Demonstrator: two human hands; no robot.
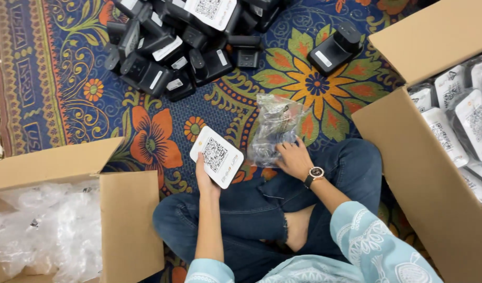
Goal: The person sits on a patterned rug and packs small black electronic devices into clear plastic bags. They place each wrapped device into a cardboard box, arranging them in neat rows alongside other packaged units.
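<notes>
My left hand (204,177) holds a white rounded card with a square code pattern (217,156), tilted above my knee. My right hand (292,158), with a wristwatch on it, rests on a crumpled clear plastic bag (275,128) that lies on the patterned rug in front of my crossed legs in blue jeans. A pile of black plastic devices (167,47), some with white labels, lies on the rug at the top. One more black device (335,48) sits apart to the right of the pile.
An open cardboard box (131,225) at lower left holds crumpled clear plastic wrap. A larger open cardboard box (408,157) on the right holds several wrapped white devices with code cards. The floral rug (68,89) covers the floor.
</notes>
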